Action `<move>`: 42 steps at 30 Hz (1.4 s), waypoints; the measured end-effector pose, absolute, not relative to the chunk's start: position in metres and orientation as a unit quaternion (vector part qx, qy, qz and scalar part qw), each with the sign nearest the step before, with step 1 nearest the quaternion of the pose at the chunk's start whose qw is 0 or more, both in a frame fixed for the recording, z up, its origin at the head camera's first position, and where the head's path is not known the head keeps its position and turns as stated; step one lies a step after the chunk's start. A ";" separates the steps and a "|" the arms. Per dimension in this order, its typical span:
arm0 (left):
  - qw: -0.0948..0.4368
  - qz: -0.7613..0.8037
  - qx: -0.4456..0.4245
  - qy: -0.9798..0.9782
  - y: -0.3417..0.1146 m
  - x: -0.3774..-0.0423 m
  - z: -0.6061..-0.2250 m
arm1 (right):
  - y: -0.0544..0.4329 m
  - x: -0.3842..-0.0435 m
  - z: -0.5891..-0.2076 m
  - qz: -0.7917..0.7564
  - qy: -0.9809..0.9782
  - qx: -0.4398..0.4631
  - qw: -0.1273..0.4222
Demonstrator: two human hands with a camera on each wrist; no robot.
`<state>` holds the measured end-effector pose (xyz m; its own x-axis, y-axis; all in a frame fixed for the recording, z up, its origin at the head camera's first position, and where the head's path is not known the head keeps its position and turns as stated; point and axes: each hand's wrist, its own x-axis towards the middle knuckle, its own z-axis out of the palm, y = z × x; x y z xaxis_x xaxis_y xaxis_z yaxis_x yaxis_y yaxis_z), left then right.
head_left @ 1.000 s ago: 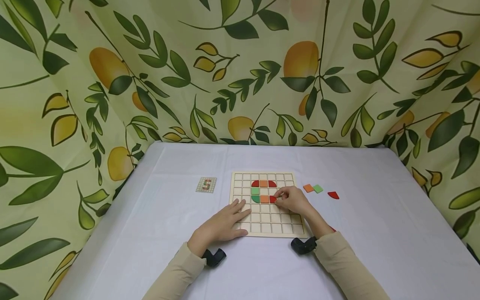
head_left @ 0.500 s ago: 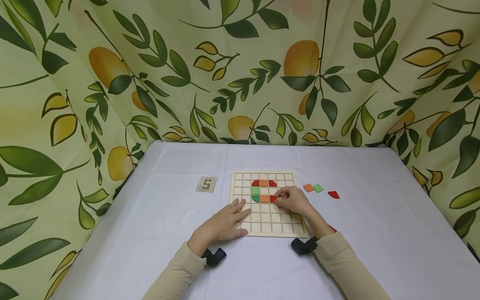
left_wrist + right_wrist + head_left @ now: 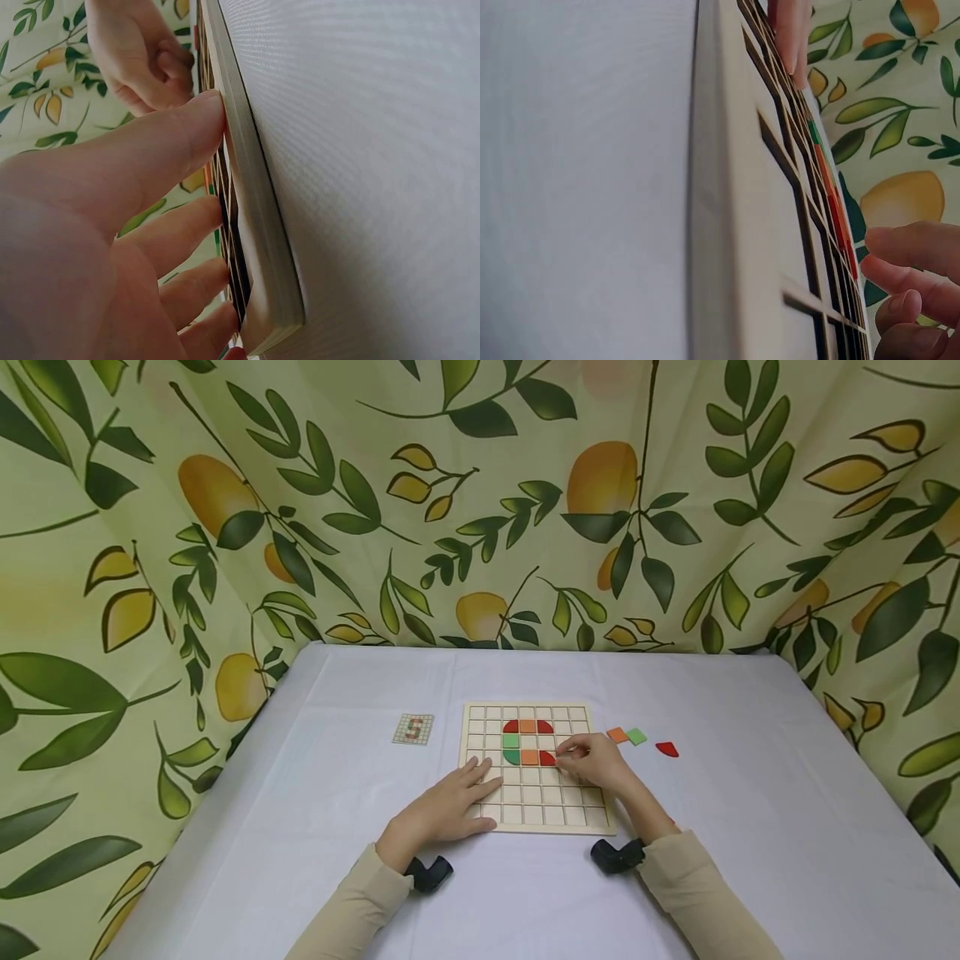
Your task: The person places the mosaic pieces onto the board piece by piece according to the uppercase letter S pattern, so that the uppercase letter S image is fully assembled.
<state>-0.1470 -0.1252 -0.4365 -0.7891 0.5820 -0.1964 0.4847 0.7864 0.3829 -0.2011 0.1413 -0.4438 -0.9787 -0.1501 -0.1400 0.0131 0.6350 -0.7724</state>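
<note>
A wooden grid board (image 3: 553,816) lies on the table, bearing red, orange and green tiles. My left hand (image 3: 448,802) rests on its left side with the fingers spread and straight; in the left wrist view the thumb (image 3: 191,131) touches the board's near edge. At the right end of the lower coloured row sits a red quarter-round tile (image 3: 547,758). Just right of this tile is my right hand (image 3: 596,762), fingers loosely bent. In the right wrist view, its thumb and forefinger tips stand slightly apart from the board, with nothing seen between them.
Right of the board lie a loose orange square (image 3: 617,735), a green square (image 3: 636,737) and a red quarter-round (image 3: 667,749). A small pattern card (image 3: 412,729) lies to the left. Behind the white-covered table (image 3: 360,685) hangs a leaf-print curtain (image 3: 480,527).
My right hand has let go of the red quarter-round tile and shifted slightly right. More of that tile shows now. The left hand has stayed on the board.
</note>
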 end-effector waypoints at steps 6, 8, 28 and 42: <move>0.150 0.162 0.292 0.931 -0.126 -0.147 -0.436 | 0.149 -0.197 -0.442 -0.430 0.898 -0.032 0.089; 0.142 0.159 0.299 0.930 -0.126 -0.146 -0.436 | 0.153 -0.196 -0.442 -0.429 0.899 -0.032 0.083; 0.153 0.162 0.288 0.931 -0.126 -0.148 -0.438 | 0.189 -0.195 -0.442 -0.433 0.899 0.029 0.059; 0.146 0.157 0.294 0.931 -0.126 -0.148 -0.438 | 0.211 -0.197 -0.438 -0.425 0.899 0.096 0.042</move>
